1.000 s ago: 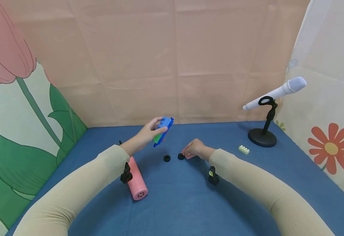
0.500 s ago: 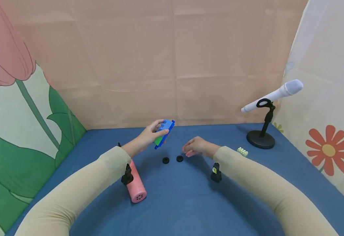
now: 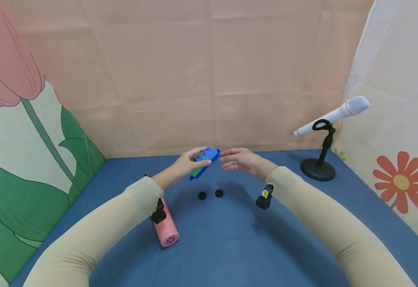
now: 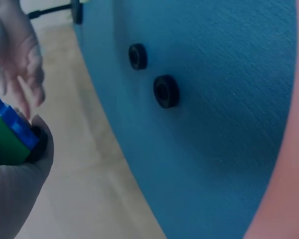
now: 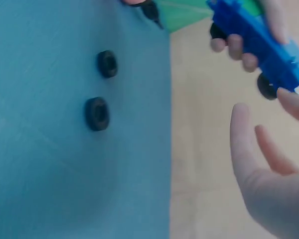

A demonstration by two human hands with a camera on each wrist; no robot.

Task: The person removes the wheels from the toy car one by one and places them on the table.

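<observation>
Blue cloth point(image 3: 230, 247) below everything. Pink tube point(image 3: 167, 231) lying on it, toward the left. Left hand point(image 3: 183, 166) curled round a toy car point(image 3: 210, 154), thumb along the near side; right hand point(image 3: 245, 160) empty, fingers loosely stretched. Toy car raised above the cloth in that grip, long axis slanting from lower left to upper right in the head view, upper end turned toward the right hand's fingertips, just beside them, contact impossible to tell. Down on the cloth: loose wheel point(image 3: 202, 195) and second loose wheel point(image 3: 219, 193), near each other, untouched.
</observation>
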